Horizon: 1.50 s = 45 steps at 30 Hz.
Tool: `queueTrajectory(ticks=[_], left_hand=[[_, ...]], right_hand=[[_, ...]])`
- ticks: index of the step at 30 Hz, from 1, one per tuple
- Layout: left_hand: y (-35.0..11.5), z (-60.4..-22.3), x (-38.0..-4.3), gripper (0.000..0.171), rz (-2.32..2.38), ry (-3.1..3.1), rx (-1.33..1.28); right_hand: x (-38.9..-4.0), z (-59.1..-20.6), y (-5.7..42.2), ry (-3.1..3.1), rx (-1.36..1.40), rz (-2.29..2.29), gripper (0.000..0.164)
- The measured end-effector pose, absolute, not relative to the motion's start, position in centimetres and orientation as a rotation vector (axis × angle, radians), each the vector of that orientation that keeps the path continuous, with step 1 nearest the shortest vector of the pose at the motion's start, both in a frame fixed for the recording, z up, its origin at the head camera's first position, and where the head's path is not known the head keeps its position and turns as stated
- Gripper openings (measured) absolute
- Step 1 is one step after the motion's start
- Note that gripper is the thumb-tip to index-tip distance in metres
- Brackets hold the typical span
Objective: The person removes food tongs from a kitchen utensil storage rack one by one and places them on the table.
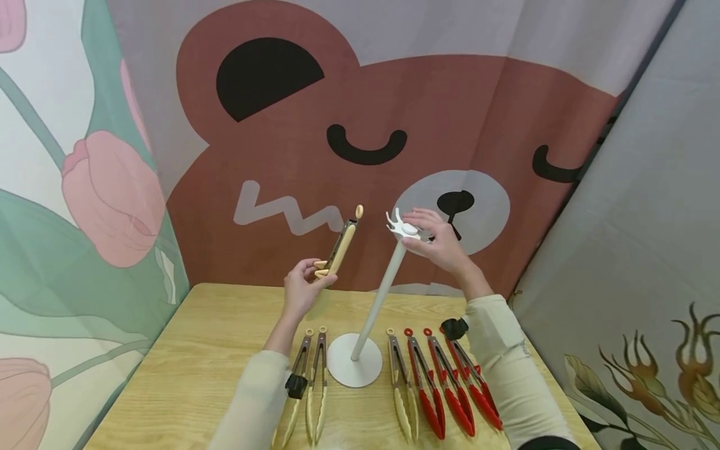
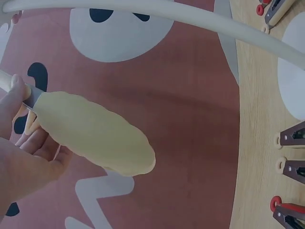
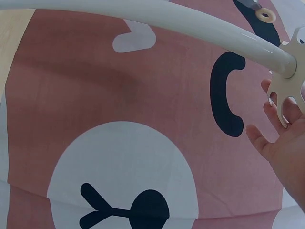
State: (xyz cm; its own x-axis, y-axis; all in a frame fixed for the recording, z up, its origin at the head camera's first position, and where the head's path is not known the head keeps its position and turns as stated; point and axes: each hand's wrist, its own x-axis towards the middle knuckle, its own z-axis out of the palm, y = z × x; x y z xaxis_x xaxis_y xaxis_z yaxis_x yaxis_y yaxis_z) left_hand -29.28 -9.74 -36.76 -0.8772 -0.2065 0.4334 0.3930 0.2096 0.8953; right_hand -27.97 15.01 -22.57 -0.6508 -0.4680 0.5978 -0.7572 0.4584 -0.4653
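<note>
My left hand (image 1: 304, 290) grips a pair of cream-tipped tongs (image 1: 342, 249) near their silicone heads, with the ring end pointing up and toward the stand. One cream silicone head (image 2: 95, 133) fills the middle of the left wrist view. A white stand (image 1: 378, 300) rises from a round base and carries a top with several hooks (image 1: 402, 227). Around the right side of that top, my right hand (image 1: 444, 247) has its thumb below and fingers above. In the right wrist view its fingers (image 3: 274, 114) are partly behind the hooks. The tongs are apart from the hooks.
Two cream-tipped tongs (image 1: 317, 387) lie left of the stand's base (image 1: 343, 369). To its right lie another cream-tipped pair (image 1: 401, 387) and three red-tipped tongs (image 1: 430, 394) on the wooden table (image 1: 208, 350). A bear-print curtain (image 1: 270, 156) hangs behind.
</note>
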Motion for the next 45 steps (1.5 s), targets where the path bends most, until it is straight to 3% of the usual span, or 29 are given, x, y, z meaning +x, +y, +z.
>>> queueTrajectory(ticks=[45], left_hand=[[-14.8, -40.9, -26.0, 0.042, -1.528, -2.093, 0.169]], right_hand=[[-28.1, -22.6, 15.1, -2.28, 1.061, 1.022, 0.038]])
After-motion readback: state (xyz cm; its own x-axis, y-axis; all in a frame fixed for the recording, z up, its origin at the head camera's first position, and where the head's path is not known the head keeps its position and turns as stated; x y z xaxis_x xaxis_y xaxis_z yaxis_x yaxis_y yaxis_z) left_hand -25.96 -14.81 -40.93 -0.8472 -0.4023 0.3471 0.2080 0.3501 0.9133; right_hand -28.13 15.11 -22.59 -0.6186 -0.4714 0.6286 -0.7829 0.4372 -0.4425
